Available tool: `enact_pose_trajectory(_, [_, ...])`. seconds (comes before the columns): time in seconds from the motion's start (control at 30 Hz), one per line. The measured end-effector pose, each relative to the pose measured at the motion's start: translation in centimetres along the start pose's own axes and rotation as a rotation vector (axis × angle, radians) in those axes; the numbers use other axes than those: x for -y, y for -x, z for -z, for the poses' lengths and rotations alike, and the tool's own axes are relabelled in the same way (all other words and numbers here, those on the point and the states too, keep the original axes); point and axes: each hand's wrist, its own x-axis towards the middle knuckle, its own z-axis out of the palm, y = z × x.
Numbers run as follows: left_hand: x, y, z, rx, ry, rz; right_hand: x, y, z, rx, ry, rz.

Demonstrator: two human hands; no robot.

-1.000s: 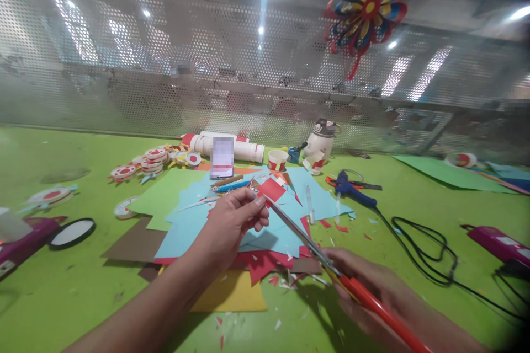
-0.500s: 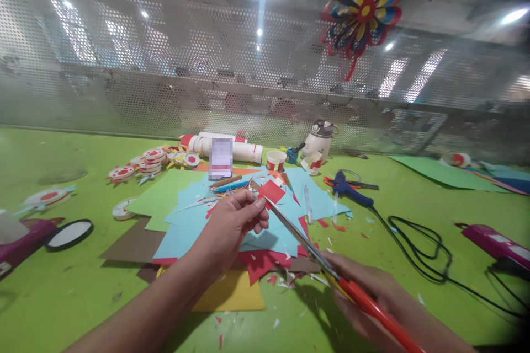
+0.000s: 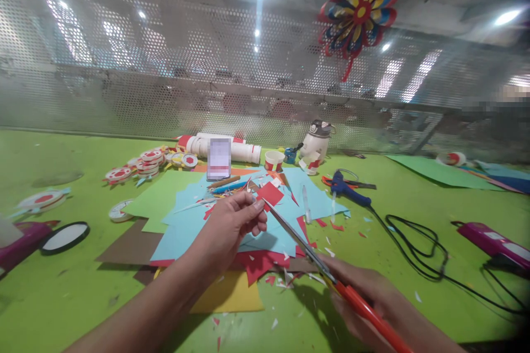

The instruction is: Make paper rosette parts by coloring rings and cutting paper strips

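My left hand (image 3: 240, 218) is closed in a pinch above the middle of the paper pile. What sits between its thumb and fingers is too small to make out. A red paper piece (image 3: 270, 194) shows just beyond the fingertips; whether it is gripped or lies behind them I cannot tell. My right hand (image 3: 360, 287) is wrapped round the red handle of a pair of scissors (image 3: 298, 237). Their blades point up and left, with the tip at my left fingertips. Light blue paper sheets (image 3: 182, 242) lie under both hands.
A blue glue gun (image 3: 351, 194) with a black cord lies at the right. Behind the pile stand a phone (image 3: 218, 159), a paper cup (image 3: 274, 161) and a white jug (image 3: 317, 140). Red-and-white discs (image 3: 151, 157) are stacked at left. Paper scraps (image 3: 285, 278) litter the front.
The whole view has shifted slightly left. Both hands and the scissors keep nearly the same pose, with the tip still at the left fingertips.
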Motion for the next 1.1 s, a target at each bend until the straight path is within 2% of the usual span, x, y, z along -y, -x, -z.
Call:
enact_pose_trajectory(0.1, [0.0,0.0,0.1,0.013,0.001,-0.004,-0.3,0.1,-0.3,-0.012,0.004,0.046])
enact_pose_trajectory(0.23, [-0.2,0.0,0.1,0.013,0.006,-0.011,-0.3,0.1,-0.5,0.035,-0.025,-0.02])
enact_pose_trajectory(0.43, [-0.2,0.2,0.0,0.036,-0.014,-0.018,-0.4,0.0,-0.8,-0.001,-0.022,0.009])
enact_pose_trajectory(0.63, [-0.1,-0.1,0.2,0.028,-0.033,-0.018,0.9,-0.2,-0.7,-0.004,-0.074,-0.079])
enact_pose_trajectory(0.83, [0.0,-0.2,0.2,0.014,-0.032,-0.001,0.2,-0.3,-1.2,0.035,-0.047,-0.089])
enact_pose_trajectory(1.1, [-0.2,0.1,0.0,0.0,0.006,0.004,0.6,0.1,-1.8,0.006,-0.084,-0.122])
